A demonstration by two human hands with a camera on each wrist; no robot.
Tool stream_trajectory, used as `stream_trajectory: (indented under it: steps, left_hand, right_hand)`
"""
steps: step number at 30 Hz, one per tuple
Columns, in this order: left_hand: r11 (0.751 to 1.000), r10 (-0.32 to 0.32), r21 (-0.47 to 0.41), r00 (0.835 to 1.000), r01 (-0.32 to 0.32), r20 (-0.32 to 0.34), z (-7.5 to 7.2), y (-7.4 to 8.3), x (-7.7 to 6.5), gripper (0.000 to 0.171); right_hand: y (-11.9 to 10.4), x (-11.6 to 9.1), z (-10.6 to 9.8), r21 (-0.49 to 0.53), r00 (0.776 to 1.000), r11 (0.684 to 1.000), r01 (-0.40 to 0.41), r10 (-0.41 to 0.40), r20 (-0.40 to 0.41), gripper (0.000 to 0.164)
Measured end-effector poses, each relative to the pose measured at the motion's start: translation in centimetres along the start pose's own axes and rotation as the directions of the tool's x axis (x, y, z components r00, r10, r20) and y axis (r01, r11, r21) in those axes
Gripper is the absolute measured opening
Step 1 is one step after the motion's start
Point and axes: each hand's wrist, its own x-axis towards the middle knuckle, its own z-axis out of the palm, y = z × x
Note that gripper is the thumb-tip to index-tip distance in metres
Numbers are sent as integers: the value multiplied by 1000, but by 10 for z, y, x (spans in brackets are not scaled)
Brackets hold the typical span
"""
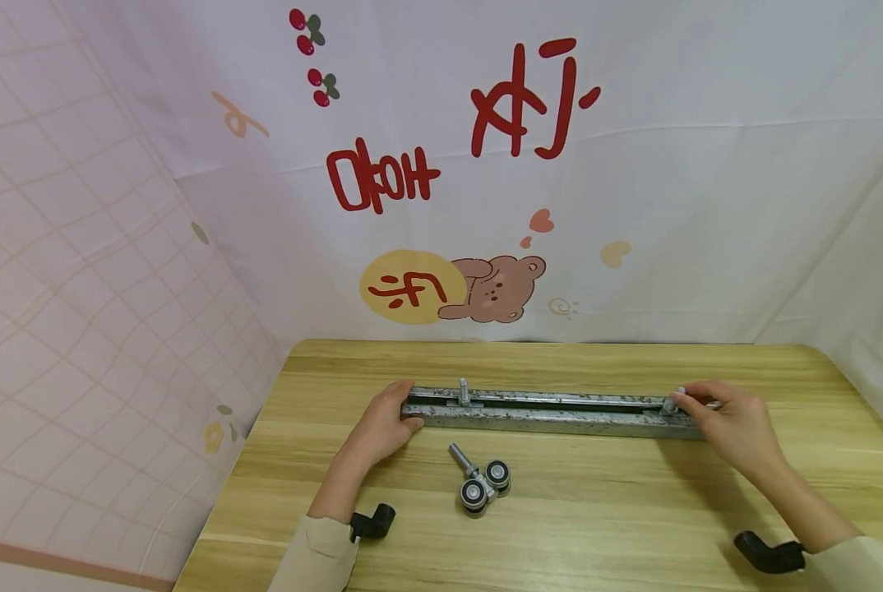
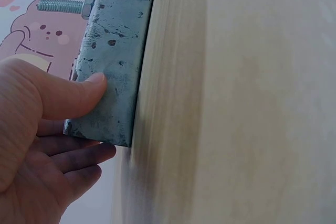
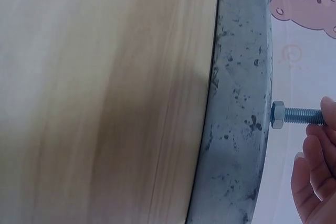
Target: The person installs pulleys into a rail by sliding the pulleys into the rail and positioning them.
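Observation:
A long galvanized steel channel rail (image 1: pixel 545 421), slotted along its top, lies across the wooden table. My left hand (image 1: pixel 382 423) grips its left end, thumb (image 2: pixel 86 95) on the front face and fingers round the end. A threaded bolt (image 1: pixel 464 393) with a hex nut stands up from the slot near that hand. At the rail's right end, my right hand (image 1: pixel 737 419) pinches the tip of a second upright bolt (image 3: pixel 302 115), whose nut (image 3: pixel 277 115) sits just above the slot. The parts below both bolts are mostly hidden inside the rail.
A loose roller trolley (image 1: pixel 473 496) with several wheels and a threaded stem lies in front of the rail, left of centre. The wooden table (image 1: pixel 597 510) ends at a printed white cloth (image 1: pixel 671 205) behind. Black camera mounts (image 1: pixel 770 552) project from both wrists.

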Motion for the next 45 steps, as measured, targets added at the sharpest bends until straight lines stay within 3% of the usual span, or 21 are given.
stream_trajectory:
  steps: [45]
  left_hand:
    - [1000, -11, 1, 1000, 11, 10, 0, 0, 0, 68]
  right_hand:
    - [-21, 4, 30, 36, 995, 994, 100, -100, -5, 10]
